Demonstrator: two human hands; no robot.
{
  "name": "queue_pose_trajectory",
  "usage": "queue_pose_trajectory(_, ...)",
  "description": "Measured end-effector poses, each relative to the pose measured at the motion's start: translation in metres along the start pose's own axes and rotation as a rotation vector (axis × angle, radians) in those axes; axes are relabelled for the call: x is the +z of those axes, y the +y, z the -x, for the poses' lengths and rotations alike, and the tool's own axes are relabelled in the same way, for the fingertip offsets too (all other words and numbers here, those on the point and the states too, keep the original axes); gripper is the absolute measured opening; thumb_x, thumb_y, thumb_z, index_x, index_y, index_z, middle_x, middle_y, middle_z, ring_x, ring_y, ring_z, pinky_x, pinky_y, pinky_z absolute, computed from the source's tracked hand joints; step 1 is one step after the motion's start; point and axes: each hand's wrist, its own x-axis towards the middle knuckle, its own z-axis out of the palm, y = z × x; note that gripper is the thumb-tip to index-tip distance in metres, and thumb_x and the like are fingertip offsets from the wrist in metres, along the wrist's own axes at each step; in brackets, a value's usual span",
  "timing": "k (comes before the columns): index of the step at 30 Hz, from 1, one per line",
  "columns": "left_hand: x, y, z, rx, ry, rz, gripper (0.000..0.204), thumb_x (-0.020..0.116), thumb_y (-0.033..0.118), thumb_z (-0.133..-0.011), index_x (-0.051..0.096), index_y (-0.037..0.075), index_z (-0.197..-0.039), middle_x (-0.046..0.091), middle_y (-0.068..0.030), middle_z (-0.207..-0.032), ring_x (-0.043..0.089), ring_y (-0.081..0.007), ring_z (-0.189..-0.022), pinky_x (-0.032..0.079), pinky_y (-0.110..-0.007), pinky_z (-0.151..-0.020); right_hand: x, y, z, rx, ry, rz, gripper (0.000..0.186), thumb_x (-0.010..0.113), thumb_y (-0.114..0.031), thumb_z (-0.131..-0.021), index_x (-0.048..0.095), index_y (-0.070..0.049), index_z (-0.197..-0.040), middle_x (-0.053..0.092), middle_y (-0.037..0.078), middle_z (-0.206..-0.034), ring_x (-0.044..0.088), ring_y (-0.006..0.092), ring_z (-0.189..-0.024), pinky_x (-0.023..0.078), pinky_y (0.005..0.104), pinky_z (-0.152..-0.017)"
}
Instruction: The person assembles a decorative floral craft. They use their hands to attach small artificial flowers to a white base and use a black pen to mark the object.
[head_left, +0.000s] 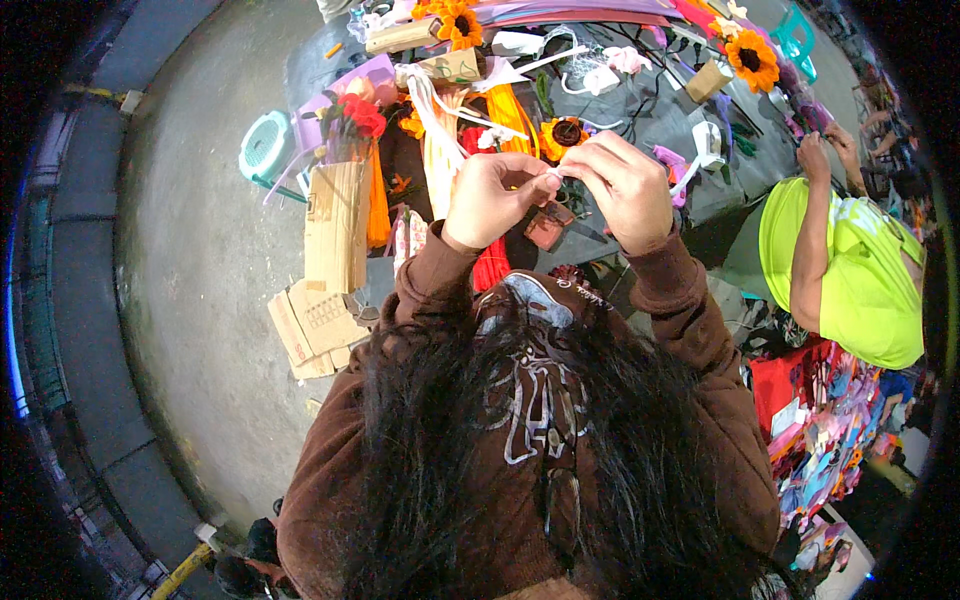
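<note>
Both hands are raised over the near edge of the work table, fingertips almost meeting. My left hand (490, 202) is closed in a pinch, thumb against forefinger. Close beside it, my right hand (628, 190) pinches as well. Between the fingertips shows a small white piece (556, 173), too small for me to tell its kind. Just beyond the hands lie an orange flower with a dark centre (566, 134) and a bundle of white strips (435, 115). A reddish-pink box-like object (548, 226) rests below the fingers.
Cardboard (336, 228) stands at the table's left side, near a bundle of orange stems (378, 205) and a red flower (362, 116). A pale green stool (266, 145) is on the floor. At right, a person in a bright yellow-green shirt (850, 270) works at the table.
</note>
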Motion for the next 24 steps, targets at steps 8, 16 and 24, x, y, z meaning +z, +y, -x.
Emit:
queue_pose_trajectory(8, -0.004, -0.003, -0.001, -0.040, -0.113, 0.071, 0.016, 0.060, 0.015, -0.080, 0.063, -0.001, -0.081, 0.060, -0.0020, -0.067, 0.053, -0.0058, -0.060, 0.044, -0.021, -0.056, -0.009, 0.008, 0.005, 0.035, -0.080, -0.139, 0.009, 0.064, -0.006, -0.069, 0.059, -0.003, -0.077, 0.054, 0.007, -0.073, 0.054, 0.0178, -0.061, 0.043, 0.0262, -0.052)
queue_pose_trajectory(16, -0.002, 0.000, 0.001, -0.013, -0.142, 0.066, 0.018, 0.059, 0.015, -0.081, 0.062, -0.003, -0.081, 0.060, -0.0020, -0.068, 0.053, -0.0063, -0.060, 0.044, -0.021, -0.058, 0.003, -0.003, 0.008, 0.153, 0.046, -0.158, 0.009, 0.066, -0.005, -0.067, 0.061, -0.003, -0.075, 0.056, 0.006, -0.071, 0.053, 0.0130, -0.055, 0.042, 0.0233, -0.048)
queue_pose_trajectory(24, -0.004, -0.001, 0.002, -0.060, -0.042, 0.136, 0.018, 0.063, 0.014, -0.077, 0.063, -0.004, -0.083, 0.062, -0.0040, -0.068, 0.055, -0.0065, -0.061, 0.045, -0.020, -0.056, 0.011, 0.000, 0.007, 0.241, 0.150, -0.289, 0.009, 0.066, 0.002, -0.065, 0.060, -0.001, -0.071, 0.056, 0.007, -0.070, 0.060, 0.0136, -0.063, 0.049, 0.0229, -0.053)
